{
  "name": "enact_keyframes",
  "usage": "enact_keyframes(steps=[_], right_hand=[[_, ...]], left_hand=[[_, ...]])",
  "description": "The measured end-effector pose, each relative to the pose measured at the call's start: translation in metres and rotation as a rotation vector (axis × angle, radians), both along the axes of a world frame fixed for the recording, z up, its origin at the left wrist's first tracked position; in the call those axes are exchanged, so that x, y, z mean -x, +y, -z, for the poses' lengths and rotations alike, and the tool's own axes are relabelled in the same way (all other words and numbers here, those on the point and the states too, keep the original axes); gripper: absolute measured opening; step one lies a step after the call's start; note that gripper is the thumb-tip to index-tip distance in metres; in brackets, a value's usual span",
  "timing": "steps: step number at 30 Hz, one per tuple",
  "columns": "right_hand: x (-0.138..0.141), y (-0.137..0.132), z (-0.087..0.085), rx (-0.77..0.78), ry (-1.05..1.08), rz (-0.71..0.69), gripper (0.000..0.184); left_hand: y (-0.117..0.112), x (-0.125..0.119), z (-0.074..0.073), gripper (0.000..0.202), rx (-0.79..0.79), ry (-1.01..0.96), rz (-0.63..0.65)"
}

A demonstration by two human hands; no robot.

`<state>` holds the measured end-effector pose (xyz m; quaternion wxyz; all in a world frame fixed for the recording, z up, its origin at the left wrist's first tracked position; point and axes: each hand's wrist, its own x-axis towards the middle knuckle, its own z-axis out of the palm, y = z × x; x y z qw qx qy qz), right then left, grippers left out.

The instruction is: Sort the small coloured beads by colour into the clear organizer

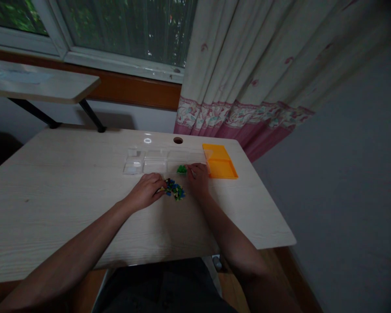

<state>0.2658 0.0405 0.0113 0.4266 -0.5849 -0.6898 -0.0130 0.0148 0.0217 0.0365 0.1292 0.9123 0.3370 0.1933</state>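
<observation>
A small heap of mixed blue, green, yellow and dark pieces (pixel 175 190) lies on the table in front of a clear plastic compartment tray (pixel 155 166). My left hand (pixel 147 190) is at the heap's left edge, thumb and fingers bent together; whatever is between them is too small to make out. Green pieces (pixel 181 169) sit in a front compartment of the tray. Beside them is my right hand (pixel 198 176), its fingertips drawn together at the compartment; what they hold is hidden. The right hand covers part of the tray's right end.
A yellow-orange two-section tray (pixel 222 168) rests at the right, touching or just under the clear tray's end. Behind is a round cable hole (pixel 178 140) in the wooden table (pixel 84 182). A raised shelf (pixel 61 89) stands back left; a curtain (pixel 228 87) hangs behind.
</observation>
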Motion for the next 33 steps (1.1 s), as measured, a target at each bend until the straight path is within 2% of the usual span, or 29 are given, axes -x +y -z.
enact_keyframes(steps=[11, 17, 21, 27, 33], right_hand=[[-0.001, 0.002, 0.003, 0.012, -0.012, -0.002, 0.023], [0.004, -0.004, -0.002, -0.004, -0.034, -0.037, 0.022], [0.009, -0.011, -0.008, -0.033, -0.038, -0.129, 0.021], [0.018, -0.021, -0.010, -0.022, -0.149, -0.401, 0.018], [0.024, -0.022, -0.007, -0.042, -0.155, -0.485, 0.017]], left_hand=[[0.001, -0.007, 0.007, 0.018, -0.087, 0.048, -0.017], [0.001, -0.007, 0.010, 0.020, -0.099, 0.042, -0.029], [0.001, -0.007, 0.008, 0.021, -0.067, 0.010, -0.063], [0.005, -0.003, 0.006, 0.023, 0.006, -0.158, -0.101], [0.006, -0.002, 0.004, 0.029, 0.052, -0.250, -0.085]])
